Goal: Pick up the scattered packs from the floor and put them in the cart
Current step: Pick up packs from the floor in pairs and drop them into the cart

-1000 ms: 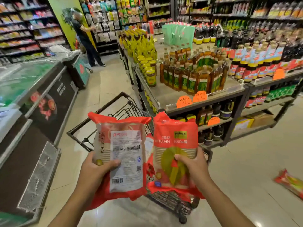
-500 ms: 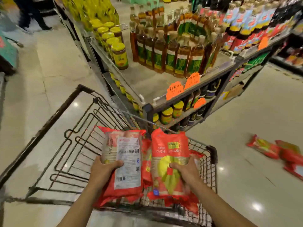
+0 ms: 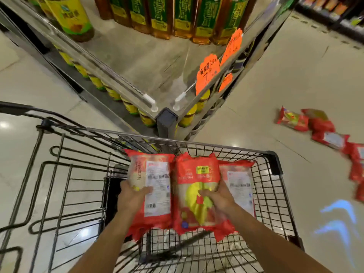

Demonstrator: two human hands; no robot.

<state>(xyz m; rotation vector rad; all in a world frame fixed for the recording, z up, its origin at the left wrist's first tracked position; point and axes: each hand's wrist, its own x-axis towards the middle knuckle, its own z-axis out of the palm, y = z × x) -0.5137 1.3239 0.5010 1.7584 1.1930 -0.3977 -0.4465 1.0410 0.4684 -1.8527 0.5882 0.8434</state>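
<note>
Bare forearms (image 3: 256,233); bare left hand (image 3: 132,198), right hand (image 3: 218,198).

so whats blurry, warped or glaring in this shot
Head view: wide-angle lens bows the shelf edges and cart rim; motion blur smears the floor packs at the right edge; white glare spots and a blue reflection sit on the glossy floor; the held packs are only mildly soft.

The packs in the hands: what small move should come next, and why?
Probably lower both and let go. The left hand holds the left pack, the right hand the right pack, both over the cart, within its rim.
</note>
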